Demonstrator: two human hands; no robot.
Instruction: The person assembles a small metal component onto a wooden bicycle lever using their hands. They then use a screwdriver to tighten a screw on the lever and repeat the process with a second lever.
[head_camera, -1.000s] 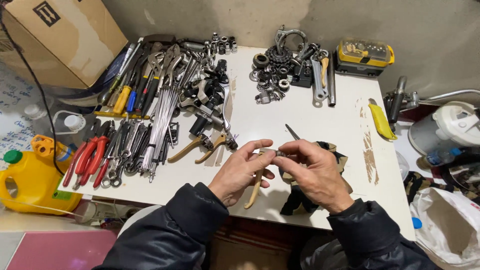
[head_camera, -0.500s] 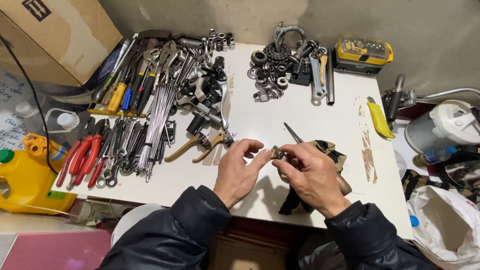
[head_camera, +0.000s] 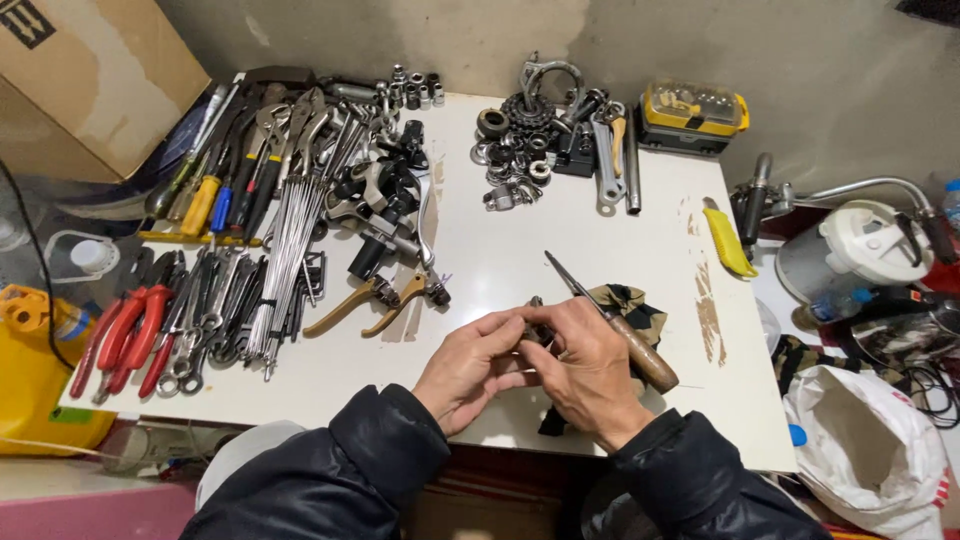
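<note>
Metal part (head_camera: 533, 318) pinched between both hands' fingers (head_camera: 505, 325).

Even, bright overhead light, soft shadows, sharp focus, wide-angle distortion at edges.

A repair workshop: white table (head_camera: 520, 260) crowded with pliers (head_camera: 125, 335), wrenches (head_camera: 300, 130), brake levers (head_camera: 375, 300), gears (head_camera: 525, 140).

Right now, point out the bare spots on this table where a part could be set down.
Free: the white table centre, between the brake levers, the metal rings and nuts and the wood-handled tool; also the front left, below the pliers. Crowded: the whole left side and the back edge.
</note>
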